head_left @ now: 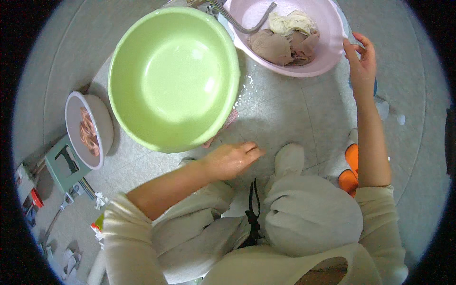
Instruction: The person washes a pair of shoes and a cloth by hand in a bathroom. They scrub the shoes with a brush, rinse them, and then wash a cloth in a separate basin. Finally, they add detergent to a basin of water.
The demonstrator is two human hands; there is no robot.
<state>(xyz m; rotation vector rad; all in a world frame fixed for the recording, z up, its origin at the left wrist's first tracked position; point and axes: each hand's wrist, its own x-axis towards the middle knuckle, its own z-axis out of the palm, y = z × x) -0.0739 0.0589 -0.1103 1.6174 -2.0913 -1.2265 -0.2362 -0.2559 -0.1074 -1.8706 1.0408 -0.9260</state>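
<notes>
My left hand [233, 160] hangs above the floor in front of my knees, its fingers bent and slightly blurred. Its palm is hidden, and no object shows in it. Just beyond it stands a large green plastic basin [174, 82], wet inside. My right hand [361, 58] is at the right rim of a pale pink plastic basin [331, 60]. The thumb tip meets or nearly meets that rim, while the other fingers are bent and apart outside it. Inside lie a brownish wet cloth [272, 48] and a cream cloth [292, 23]. A grey ribbed hose [245, 30] hangs over the basin's left side.
A small white basin [107, 124] with pinkish-brown cloth [88, 131] leans on a green plastic stool [67, 165]. A pink object [229, 119] shows partly beneath the green basin. Orange slippers [349, 178] and a translucent cup [382, 108] are at the right. Water wets the floor [278, 96].
</notes>
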